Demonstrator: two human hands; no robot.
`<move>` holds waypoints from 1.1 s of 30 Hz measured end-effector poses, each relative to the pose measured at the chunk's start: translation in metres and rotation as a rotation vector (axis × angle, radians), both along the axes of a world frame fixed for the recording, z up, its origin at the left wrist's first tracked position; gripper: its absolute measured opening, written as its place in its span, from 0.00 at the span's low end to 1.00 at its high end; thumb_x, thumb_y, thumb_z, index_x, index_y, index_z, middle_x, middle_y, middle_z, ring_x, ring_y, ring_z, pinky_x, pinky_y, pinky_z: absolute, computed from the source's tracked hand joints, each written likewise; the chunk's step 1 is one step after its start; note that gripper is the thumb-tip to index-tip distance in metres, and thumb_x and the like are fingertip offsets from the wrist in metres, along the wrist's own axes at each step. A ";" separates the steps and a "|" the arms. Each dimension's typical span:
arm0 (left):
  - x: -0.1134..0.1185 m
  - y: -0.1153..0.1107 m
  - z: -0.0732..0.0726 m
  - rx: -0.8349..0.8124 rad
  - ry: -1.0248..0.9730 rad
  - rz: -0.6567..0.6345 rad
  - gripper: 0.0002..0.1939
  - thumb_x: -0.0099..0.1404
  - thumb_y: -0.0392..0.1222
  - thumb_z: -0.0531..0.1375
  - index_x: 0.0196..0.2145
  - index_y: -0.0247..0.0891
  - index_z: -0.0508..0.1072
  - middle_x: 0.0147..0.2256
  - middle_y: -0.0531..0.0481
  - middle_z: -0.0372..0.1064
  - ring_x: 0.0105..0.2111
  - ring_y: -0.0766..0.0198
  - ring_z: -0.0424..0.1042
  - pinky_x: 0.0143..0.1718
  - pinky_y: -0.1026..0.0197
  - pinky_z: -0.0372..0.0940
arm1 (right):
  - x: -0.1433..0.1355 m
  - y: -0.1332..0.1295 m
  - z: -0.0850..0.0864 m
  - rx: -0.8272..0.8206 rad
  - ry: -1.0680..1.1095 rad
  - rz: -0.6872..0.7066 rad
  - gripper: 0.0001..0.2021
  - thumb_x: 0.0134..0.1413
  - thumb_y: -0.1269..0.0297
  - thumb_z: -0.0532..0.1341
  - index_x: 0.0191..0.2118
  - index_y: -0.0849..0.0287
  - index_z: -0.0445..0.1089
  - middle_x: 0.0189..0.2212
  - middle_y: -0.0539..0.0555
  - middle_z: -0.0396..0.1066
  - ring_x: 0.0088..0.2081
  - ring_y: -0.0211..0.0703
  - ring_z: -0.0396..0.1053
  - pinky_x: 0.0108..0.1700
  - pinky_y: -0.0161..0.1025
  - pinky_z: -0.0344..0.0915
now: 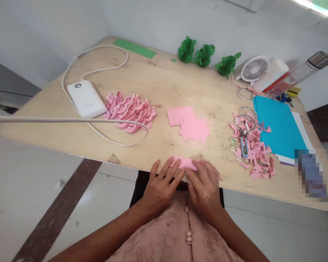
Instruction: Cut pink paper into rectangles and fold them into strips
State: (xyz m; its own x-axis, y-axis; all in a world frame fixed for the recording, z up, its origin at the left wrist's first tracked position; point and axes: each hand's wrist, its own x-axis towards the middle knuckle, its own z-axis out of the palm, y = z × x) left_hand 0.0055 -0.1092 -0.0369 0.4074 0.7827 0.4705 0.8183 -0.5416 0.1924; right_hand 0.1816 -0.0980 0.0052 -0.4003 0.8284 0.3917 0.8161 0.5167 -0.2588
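Observation:
A folded piece of pink paper (183, 163) lies at the front edge of the wooden table, under the fingers of both hands. My left hand (161, 183) is open, its spread fingers resting on the left part of the paper. On the right end, my right hand (206, 183) has its fingers bent and close together, holding the paper; its thumb is mostly hidden. Just beyond them lie a few flat pink paper squares (195, 128), overlapping. To their left is a heap of curved pink paper petals (132, 112).
Pink scraps (258, 156) surround blue-handled snips (244, 143) and tape rolls (245, 94) on the right. Further right are blue sheets (281, 127). A white power bank (86, 98) and its cable lie left. Green paper shapes (205, 55), a small fan (255, 69) and a bottle (297, 74) stand behind.

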 end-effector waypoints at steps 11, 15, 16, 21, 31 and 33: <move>0.000 0.000 -0.001 0.001 0.022 0.002 0.21 0.64 0.37 0.55 0.55 0.38 0.68 0.60 0.41 0.61 0.63 0.47 0.54 0.63 0.38 0.43 | 0.016 0.003 0.002 0.047 -0.090 0.020 0.13 0.59 0.67 0.59 0.49 0.55 0.71 0.54 0.60 0.66 0.56 0.59 0.58 0.53 0.57 0.56; 0.000 -0.001 -0.002 0.005 0.017 0.003 0.20 0.64 0.36 0.56 0.54 0.38 0.68 0.60 0.41 0.61 0.62 0.47 0.55 0.62 0.38 0.45 | 0.027 0.003 0.002 0.033 -0.147 0.038 0.15 0.58 0.67 0.60 0.51 0.53 0.70 0.56 0.60 0.65 0.58 0.60 0.57 0.54 0.57 0.55; 0.001 0.000 -0.002 0.006 0.015 0.004 0.20 0.64 0.36 0.56 0.54 0.38 0.69 0.59 0.41 0.61 0.62 0.47 0.55 0.62 0.38 0.45 | 0.030 0.003 0.002 0.030 -0.151 0.041 0.16 0.58 0.67 0.60 0.52 0.53 0.69 0.56 0.60 0.64 0.58 0.60 0.56 0.54 0.57 0.55; 0.001 0.000 -0.003 0.013 0.022 0.003 0.20 0.64 0.36 0.55 0.54 0.38 0.69 0.60 0.41 0.61 0.63 0.47 0.55 0.62 0.38 0.44 | 0.039 0.009 0.000 0.017 0.002 -0.042 0.17 0.59 0.67 0.58 0.54 0.57 0.66 0.52 0.60 0.67 0.56 0.57 0.59 0.54 0.56 0.57; 0.001 0.000 -0.003 -0.008 0.018 0.004 0.23 0.63 0.36 0.55 0.56 0.40 0.67 0.60 0.42 0.61 0.63 0.47 0.54 0.62 0.38 0.44 | 0.020 0.018 0.003 -0.127 0.213 -0.158 0.03 0.58 0.65 0.59 0.34 0.55 0.69 0.39 0.54 0.71 0.46 0.49 0.64 0.48 0.49 0.58; 0.001 -0.001 -0.003 -0.013 0.018 0.006 0.23 0.63 0.36 0.55 0.57 0.41 0.67 0.60 0.42 0.61 0.63 0.48 0.54 0.62 0.38 0.44 | 0.017 0.020 0.002 -0.119 0.202 -0.186 0.05 0.58 0.65 0.59 0.31 0.56 0.68 0.38 0.53 0.71 0.44 0.48 0.64 0.47 0.48 0.57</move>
